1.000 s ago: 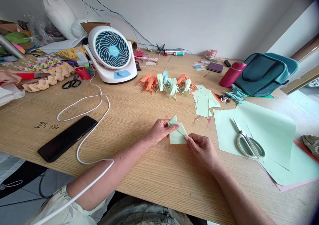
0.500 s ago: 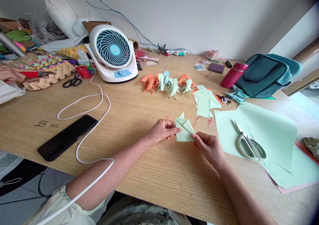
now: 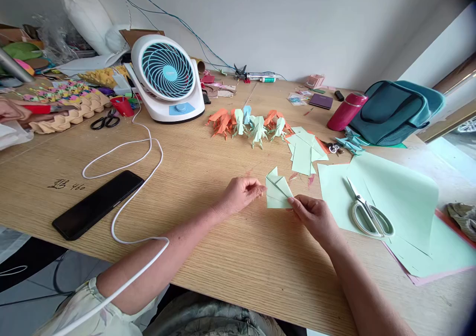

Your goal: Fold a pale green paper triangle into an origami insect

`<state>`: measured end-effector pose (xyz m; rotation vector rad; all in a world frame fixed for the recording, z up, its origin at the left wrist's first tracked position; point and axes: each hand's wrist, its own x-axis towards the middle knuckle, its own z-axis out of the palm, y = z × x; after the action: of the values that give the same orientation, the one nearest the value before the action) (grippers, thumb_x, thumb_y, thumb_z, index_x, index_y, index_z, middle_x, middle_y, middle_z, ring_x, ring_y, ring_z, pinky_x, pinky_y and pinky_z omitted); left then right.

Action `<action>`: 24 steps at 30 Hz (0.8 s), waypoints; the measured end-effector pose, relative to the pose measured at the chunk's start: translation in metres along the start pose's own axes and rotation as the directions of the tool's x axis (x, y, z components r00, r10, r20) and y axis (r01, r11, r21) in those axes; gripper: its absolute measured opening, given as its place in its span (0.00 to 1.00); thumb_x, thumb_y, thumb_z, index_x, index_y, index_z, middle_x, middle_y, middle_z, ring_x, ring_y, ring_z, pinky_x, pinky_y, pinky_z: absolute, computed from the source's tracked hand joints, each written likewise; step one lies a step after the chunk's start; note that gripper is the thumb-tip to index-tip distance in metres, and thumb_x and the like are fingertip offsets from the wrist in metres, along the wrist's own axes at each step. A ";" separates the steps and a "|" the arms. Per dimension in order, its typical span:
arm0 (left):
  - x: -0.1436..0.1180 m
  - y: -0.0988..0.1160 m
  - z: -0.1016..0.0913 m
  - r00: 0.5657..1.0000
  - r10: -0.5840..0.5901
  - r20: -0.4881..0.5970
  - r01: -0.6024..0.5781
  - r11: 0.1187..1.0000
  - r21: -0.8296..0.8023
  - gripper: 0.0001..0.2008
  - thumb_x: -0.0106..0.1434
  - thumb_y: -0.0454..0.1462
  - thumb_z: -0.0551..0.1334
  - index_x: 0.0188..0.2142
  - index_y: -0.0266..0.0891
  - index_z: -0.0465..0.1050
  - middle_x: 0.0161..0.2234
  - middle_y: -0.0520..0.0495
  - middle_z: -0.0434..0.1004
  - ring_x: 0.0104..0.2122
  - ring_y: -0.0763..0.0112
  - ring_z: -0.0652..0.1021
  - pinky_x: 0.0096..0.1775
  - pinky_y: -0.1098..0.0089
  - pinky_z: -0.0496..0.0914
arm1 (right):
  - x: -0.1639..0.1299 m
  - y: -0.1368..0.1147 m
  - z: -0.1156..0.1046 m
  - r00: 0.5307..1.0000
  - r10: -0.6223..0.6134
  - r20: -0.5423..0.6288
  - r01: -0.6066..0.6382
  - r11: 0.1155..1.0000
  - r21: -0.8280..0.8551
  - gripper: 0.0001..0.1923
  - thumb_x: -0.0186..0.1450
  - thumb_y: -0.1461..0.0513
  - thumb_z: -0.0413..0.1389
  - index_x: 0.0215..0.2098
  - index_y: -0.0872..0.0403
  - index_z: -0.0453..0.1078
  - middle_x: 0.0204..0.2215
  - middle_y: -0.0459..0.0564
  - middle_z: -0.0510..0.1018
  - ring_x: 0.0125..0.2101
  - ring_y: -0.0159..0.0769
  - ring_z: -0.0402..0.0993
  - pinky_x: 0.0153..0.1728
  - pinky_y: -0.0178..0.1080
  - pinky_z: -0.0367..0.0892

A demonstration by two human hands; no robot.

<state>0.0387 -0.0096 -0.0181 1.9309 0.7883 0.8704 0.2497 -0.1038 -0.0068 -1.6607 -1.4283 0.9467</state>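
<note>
A pale green sheet of folded paper (image 3: pixel 277 193), with slanting creases and a pointed top, is held just above the table near the middle of the head view. My right hand (image 3: pixel 310 217) pinches its lower right corner between thumb and fingers. Just left of the paper is my left hand (image 3: pixel 243 194), its fingers curled and thumb pressed against them, with nothing visible in the grip. Its fingertips are close to the paper's left edge. Beyond the hands stand folded paper figures (image 3: pixel 258 130) in orange, green and blue. Loose green paper pieces (image 3: pixel 303 157) lie beside them.
White-handled scissors (image 3: pixel 372 217) rest on large green sheets (image 3: pixel 401 187) at right. A black phone (image 3: pixel 98 204) and white cable (image 3: pixel 158 165) are at left. Behind are a fan (image 3: pixel 169 78), red flask (image 3: pixel 347 111) and teal bag (image 3: pixel 394 112). Another person's hand (image 3: pixel 13 110) shows far left.
My left hand has let go of the folded paper's left side and sits slightly apart from it. My right hand keeps hold of the paper, which has shifted a little to the right.
</note>
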 end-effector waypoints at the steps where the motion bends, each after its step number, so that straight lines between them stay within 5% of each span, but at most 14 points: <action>1: 0.000 0.002 -0.002 0.997 0.064 -0.051 -0.061 0.997 0.057 0.12 0.66 0.41 0.60 0.28 0.36 0.70 0.26 0.52 0.70 0.24 0.78 0.69 0.26 0.77 0.64 | 0.001 0.000 -0.003 1.000 0.019 0.002 -0.019 0.999 0.041 0.29 0.63 0.40 0.54 0.18 0.53 0.59 0.15 0.41 0.60 0.19 0.27 0.50 0.22 0.35 0.47; 3: -0.001 0.008 -0.006 0.964 0.239 -0.115 -0.207 0.950 0.234 0.03 0.65 0.36 0.61 0.37 0.37 0.70 0.37 0.47 0.73 0.32 0.74 0.74 0.30 0.76 0.69 | 0.001 0.001 -0.007 0.999 0.048 0.020 -0.051 0.989 0.140 0.29 0.62 0.40 0.56 0.18 0.53 0.62 0.15 0.41 0.61 0.19 0.27 0.51 0.22 0.35 0.48; 5: -0.002 0.014 -0.008 0.901 0.428 -0.072 -0.360 0.829 0.427 0.09 0.64 0.32 0.62 0.44 0.40 0.70 0.49 0.42 0.72 0.42 0.68 0.76 0.38 0.70 0.74 | 0.001 0.002 -0.008 0.996 0.070 0.059 -0.082 0.967 0.241 0.28 0.61 0.40 0.57 0.19 0.54 0.66 0.15 0.42 0.63 0.19 0.27 0.53 0.22 0.35 0.49; 8: -0.005 0.019 -0.008 0.807 0.591 0.007 -0.491 0.664 0.564 0.12 0.65 0.29 0.60 0.48 0.41 0.69 0.55 0.41 0.70 0.45 0.68 0.77 0.45 0.64 0.76 | 0.000 0.003 -0.006 0.984 0.099 0.150 -0.147 0.924 0.354 0.27 0.59 0.40 0.59 0.21 0.55 0.70 0.14 0.42 0.64 0.18 0.27 0.54 0.21 0.34 0.50; 11: -0.007 0.018 -0.006 0.773 0.627 0.099 -0.574 0.625 0.529 0.15 0.67 0.28 0.57 0.51 0.42 0.69 0.56 0.42 0.72 0.48 0.68 0.79 0.45 0.68 0.77 | -0.002 0.001 -0.002 0.969 0.113 0.221 -0.195 0.898 0.395 0.27 0.59 0.41 0.60 0.21 0.55 0.71 0.14 0.42 0.64 0.17 0.26 0.53 0.20 0.34 0.50; 15: -0.010 0.015 -0.003 0.762 0.611 0.212 -0.642 0.676 0.361 0.12 0.69 0.31 0.57 0.50 0.40 0.72 0.53 0.44 0.77 0.51 0.69 0.79 0.50 0.70 0.76 | -0.006 -0.003 -0.002 0.949 0.102 0.299 -0.214 0.903 0.372 0.26 0.59 0.41 0.60 0.21 0.55 0.70 0.14 0.41 0.64 0.17 0.26 0.54 0.20 0.33 0.51; 21: -0.012 0.018 -0.004 0.737 0.652 0.179 -0.674 0.691 0.262 0.13 0.69 0.30 0.57 0.51 0.38 0.74 0.54 0.39 0.76 0.53 0.67 0.77 0.53 0.67 0.75 | -0.009 -0.006 -0.006 0.948 0.111 0.297 -0.208 0.926 0.316 0.29 0.60 0.39 0.57 0.20 0.55 0.70 0.12 0.41 0.63 0.16 0.26 0.53 0.19 0.34 0.50; 24: -0.013 0.019 -0.007 0.722 0.678 0.135 -0.684 0.670 0.289 0.16 0.69 0.29 0.58 0.54 0.39 0.72 0.56 0.39 0.75 0.57 0.65 0.75 0.54 0.65 0.75 | -0.010 -0.008 -0.010 0.980 0.063 0.189 -0.122 0.939 0.322 0.30 0.64 0.40 0.52 0.18 0.54 0.66 0.12 0.42 0.61 0.16 0.27 0.54 0.20 0.34 0.52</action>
<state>0.0297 -0.0249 -0.0024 2.5897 0.1535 1.2152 0.2538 -0.1139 0.0050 -1.4288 -1.2261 1.3380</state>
